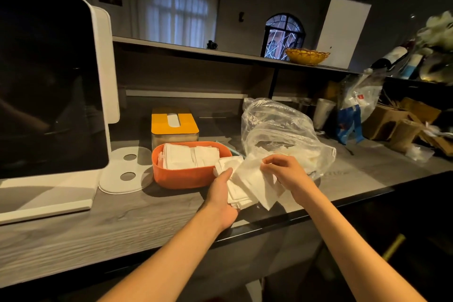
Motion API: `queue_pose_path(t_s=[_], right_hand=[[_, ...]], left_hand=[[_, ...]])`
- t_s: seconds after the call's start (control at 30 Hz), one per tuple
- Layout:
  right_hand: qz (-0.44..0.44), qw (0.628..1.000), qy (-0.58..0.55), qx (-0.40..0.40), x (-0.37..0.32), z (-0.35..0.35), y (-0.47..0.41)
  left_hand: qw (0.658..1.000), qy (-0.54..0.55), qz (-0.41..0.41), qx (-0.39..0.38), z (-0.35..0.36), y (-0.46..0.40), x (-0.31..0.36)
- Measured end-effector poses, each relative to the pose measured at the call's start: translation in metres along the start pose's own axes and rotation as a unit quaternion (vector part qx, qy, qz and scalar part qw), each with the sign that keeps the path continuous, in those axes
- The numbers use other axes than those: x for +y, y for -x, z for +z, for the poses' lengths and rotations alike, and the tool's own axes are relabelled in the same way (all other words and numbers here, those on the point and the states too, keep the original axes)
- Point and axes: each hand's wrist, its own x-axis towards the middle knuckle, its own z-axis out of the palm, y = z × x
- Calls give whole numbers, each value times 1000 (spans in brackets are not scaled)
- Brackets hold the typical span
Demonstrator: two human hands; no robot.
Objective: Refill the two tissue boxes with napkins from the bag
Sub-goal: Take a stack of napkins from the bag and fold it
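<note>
Left hand (221, 193) is gripping the napkin stack (241, 187) while right hand (285, 170) fingers are pinching sheets square, readying them for the orange box (188, 175).

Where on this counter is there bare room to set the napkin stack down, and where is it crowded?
Bare wood runs along the counter's front edge, between the monitor base and the left hand. Another patch lies right of the plastic bag. Crowded: around the orange box, yellow-lidded box, and the cardboard clutter far right.

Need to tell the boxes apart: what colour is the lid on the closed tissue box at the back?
Yellow-orange, with a white slot; the closed tissue box shows clearly in the head view.
</note>
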Motion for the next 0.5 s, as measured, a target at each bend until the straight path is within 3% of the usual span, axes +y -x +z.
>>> queue_pose_path(t_s=[0.27,0.4,0.5], right_hand=[[-74,994,75,-36,1,-4,-1],[-77,990,109,-41,11,-2,-3],[-61,990,120,-43,13,-6,-2]], left_hand=[[997,-45,-30,-59,2,4,1],[992,-120,-9,-29,1,0,-2],[995,-99,-6,-13,0,-1,0]])
